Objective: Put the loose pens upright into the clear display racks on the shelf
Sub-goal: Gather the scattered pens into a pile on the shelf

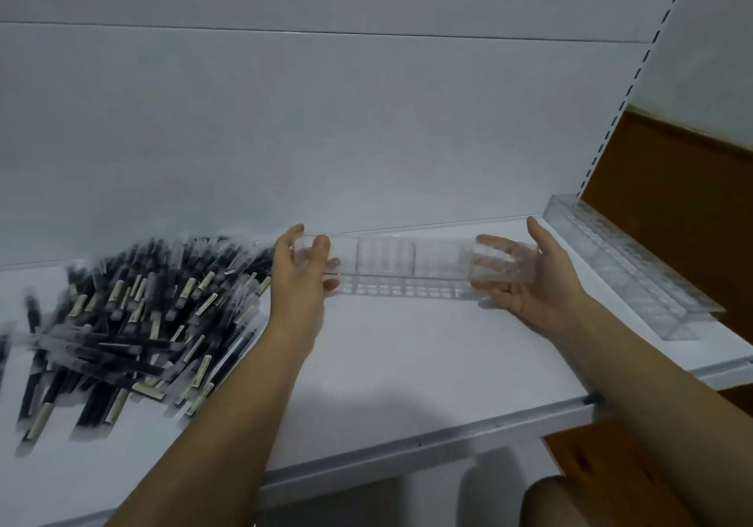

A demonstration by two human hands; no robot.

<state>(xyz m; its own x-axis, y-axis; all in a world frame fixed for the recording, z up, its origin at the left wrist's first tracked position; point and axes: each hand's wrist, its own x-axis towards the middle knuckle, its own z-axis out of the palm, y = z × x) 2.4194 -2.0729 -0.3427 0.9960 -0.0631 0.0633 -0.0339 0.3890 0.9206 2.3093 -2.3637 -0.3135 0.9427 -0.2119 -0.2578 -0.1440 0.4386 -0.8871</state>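
Gripping the clear rack [407, 265] mid-frame by both ends, left hand [301, 278] and right hand [533, 282], likely squaring it beside pens [134, 323], lower left.

pens [134, 314]: motion-blurred | labels: unreadable | pile: cut off at left edge

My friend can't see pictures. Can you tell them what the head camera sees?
A person's left hand and right hand hold the two ends of a long clear rack at a white shelf. A big pile of dark pens lies on the shelf to the left, and a second clear rack sits at its right end.
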